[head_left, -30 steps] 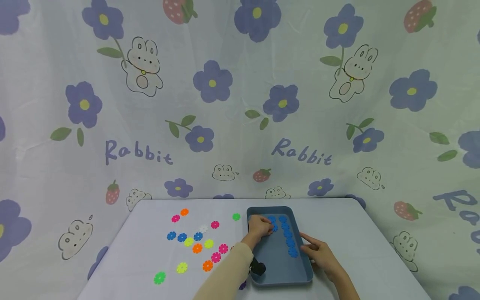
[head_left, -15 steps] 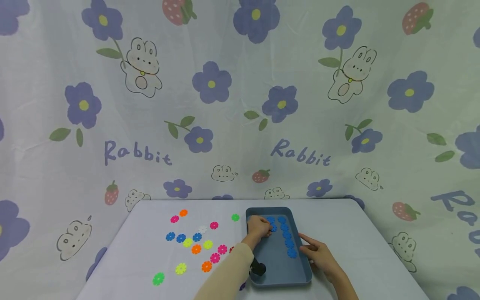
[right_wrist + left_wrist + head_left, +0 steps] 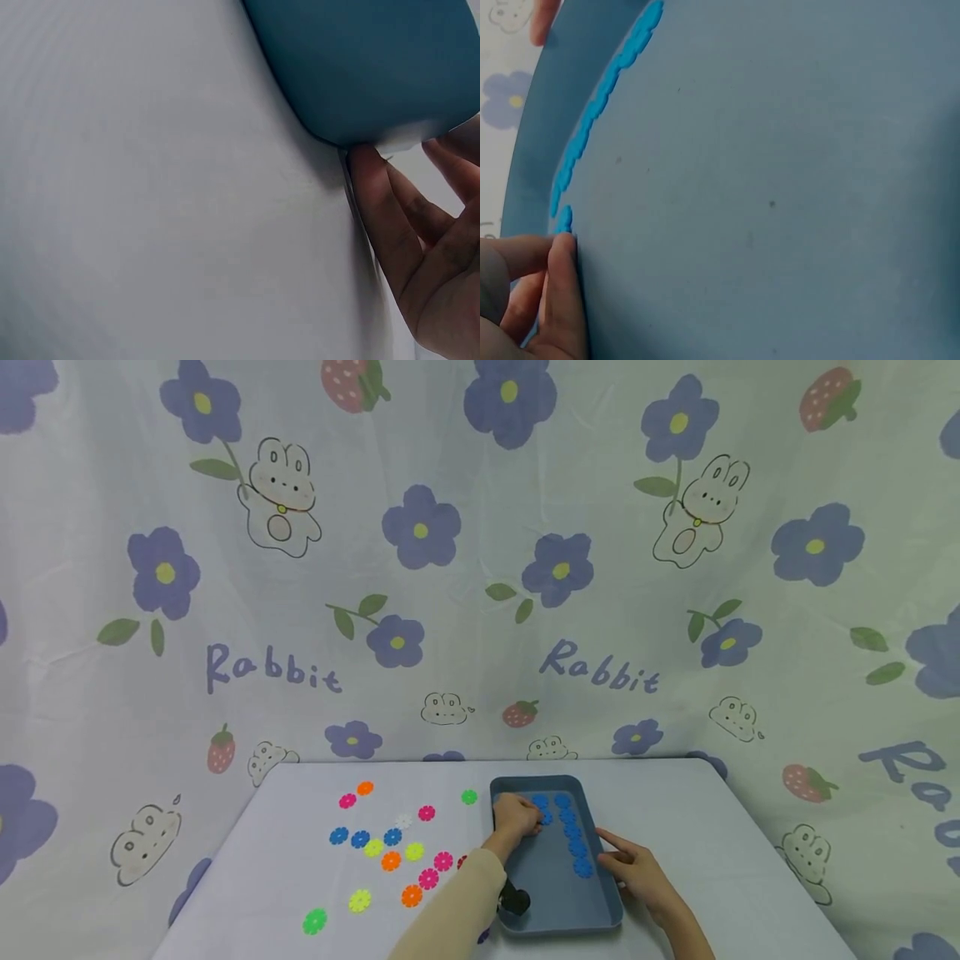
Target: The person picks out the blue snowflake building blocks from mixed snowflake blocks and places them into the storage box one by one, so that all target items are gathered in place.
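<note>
Pinching a blue disc (image 3: 547,817) near the tabletop's (image 3: 697,818) far edge: left hand (image 3: 516,815). Touching the tray (image 3: 558,902), fingers relaxed: right hand (image 3: 640,872).

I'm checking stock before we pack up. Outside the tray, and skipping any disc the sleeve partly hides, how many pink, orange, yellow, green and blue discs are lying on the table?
Pink discs: 4
Orange discs: 3
Yellow discs: 3
Green discs: 2
Blue discs: 3
Total: 15
</note>
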A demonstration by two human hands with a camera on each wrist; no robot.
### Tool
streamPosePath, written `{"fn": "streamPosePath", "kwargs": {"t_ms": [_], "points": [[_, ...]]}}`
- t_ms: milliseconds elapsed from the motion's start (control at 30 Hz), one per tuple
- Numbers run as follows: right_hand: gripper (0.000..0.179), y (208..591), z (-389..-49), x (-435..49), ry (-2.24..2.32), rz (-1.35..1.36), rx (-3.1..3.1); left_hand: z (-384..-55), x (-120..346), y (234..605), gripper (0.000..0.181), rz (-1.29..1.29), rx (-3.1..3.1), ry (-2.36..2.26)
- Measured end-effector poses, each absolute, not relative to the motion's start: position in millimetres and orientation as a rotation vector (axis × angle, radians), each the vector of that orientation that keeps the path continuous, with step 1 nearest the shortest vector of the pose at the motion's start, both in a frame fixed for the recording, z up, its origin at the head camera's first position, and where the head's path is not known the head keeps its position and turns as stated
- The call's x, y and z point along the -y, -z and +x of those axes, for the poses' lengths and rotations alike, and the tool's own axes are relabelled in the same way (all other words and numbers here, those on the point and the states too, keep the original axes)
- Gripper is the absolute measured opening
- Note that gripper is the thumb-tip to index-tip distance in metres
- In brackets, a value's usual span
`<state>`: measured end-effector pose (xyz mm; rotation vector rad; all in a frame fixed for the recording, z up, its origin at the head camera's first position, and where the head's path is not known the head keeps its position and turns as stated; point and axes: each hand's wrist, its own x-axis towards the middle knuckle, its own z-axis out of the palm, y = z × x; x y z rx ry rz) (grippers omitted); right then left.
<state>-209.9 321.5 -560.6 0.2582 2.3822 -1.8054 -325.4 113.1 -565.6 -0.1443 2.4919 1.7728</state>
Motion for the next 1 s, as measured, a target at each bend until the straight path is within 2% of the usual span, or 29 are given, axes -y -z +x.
{"fn": "streamPosePath", "kwargs": {"t_ms": [400, 1000], "points": [[0.058, 564.3, -207.0, -320.3, 1.781, 0.257, -2.392, -321.8, -108.2, 575.9, 0.010, -0.076, -2.481, -1.824], [0.058, 561.7, -209.9, -318.4, 1.786, 0.304, -2.407, -324.3, -106.5, 566.8, 0.006, -0.064, -2.387, -1.857]]}}
